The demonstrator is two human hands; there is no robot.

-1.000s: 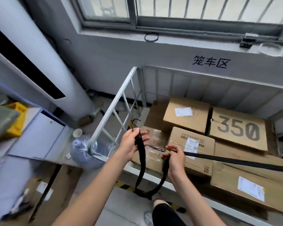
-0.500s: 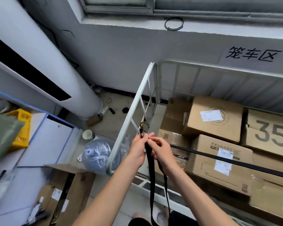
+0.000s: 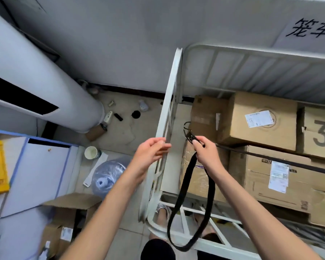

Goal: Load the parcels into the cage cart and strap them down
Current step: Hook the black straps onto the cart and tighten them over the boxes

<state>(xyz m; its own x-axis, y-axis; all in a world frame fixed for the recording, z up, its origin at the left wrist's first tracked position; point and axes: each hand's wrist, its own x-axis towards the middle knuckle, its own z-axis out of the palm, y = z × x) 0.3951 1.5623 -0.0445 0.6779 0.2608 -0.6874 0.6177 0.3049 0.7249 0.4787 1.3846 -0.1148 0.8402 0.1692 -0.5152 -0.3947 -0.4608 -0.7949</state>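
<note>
I see the cart's (image 3: pixel 204 243) white side rail (image 3: pixel 170 102) running from 12 o'clock down to 6 o'clock, straight between the two hands. The barred back panel (image 3: pixel 261 72) closes off 1 to 2 o'clock. Parcels (image 3: pixel 259 119) fill the cart from 2 to 4 o'clock. Between them and the side rail there is only a narrow strip of bare cart floor. Outside the rail, at 8 o'clock, the floor holds a water bottle (image 3: pixel 107 173), a cup (image 3: pixel 91 152) and an open box (image 3: pixel 71 203).

My left hand (image 3: pixel 150 152) sits on the side rail, thumb and fingers bent around its top edge. My right hand (image 3: pixel 207 154), just inside the rail, pinches the black strap (image 3: pixel 187 182) right under its metal hook (image 3: pixel 189 135), which sticks out at 11 o'clock from the fingertips, near the rail but apart from it. Below the hand the strap hangs in a slack loop toward 6 o'clock. Another run of it lies across the parcels toward 3 o'clock.
</note>
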